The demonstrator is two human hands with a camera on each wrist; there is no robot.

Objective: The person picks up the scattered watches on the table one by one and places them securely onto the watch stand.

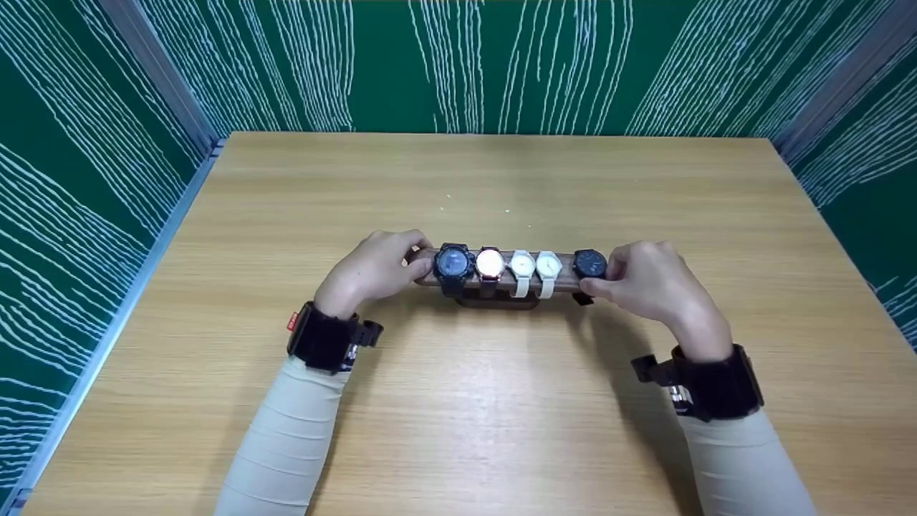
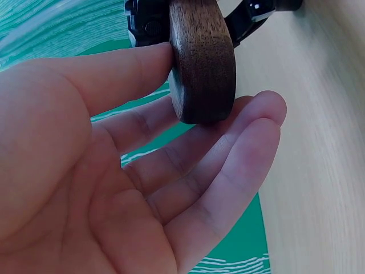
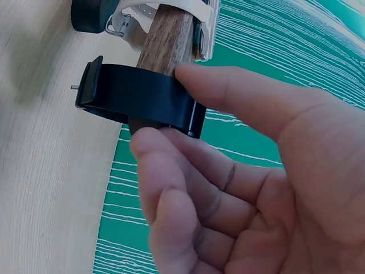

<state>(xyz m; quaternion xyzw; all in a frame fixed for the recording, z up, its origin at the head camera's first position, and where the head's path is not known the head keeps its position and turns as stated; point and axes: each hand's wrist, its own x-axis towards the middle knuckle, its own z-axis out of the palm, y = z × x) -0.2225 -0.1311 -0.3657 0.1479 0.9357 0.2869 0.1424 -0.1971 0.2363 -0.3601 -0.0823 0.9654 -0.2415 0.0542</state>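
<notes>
A dark wooden watch stand crosses the middle of the table, its base showing below the bar. Looped along it are a bulky black watch, a dark-strapped watch with a shiny face, two white watches, and another black watch at the right end. My left hand grips the bar's left end, thumb on one face and fingers around the tip. With my right hand I pinch the right end; its thumb lies beside the black strap in the right wrist view.
The light wooden table surrounds the stand, with a few tiny white specks behind it. Green panels with white streaks rise along the back and both sides. Dark camera bands wrap both wrists.
</notes>
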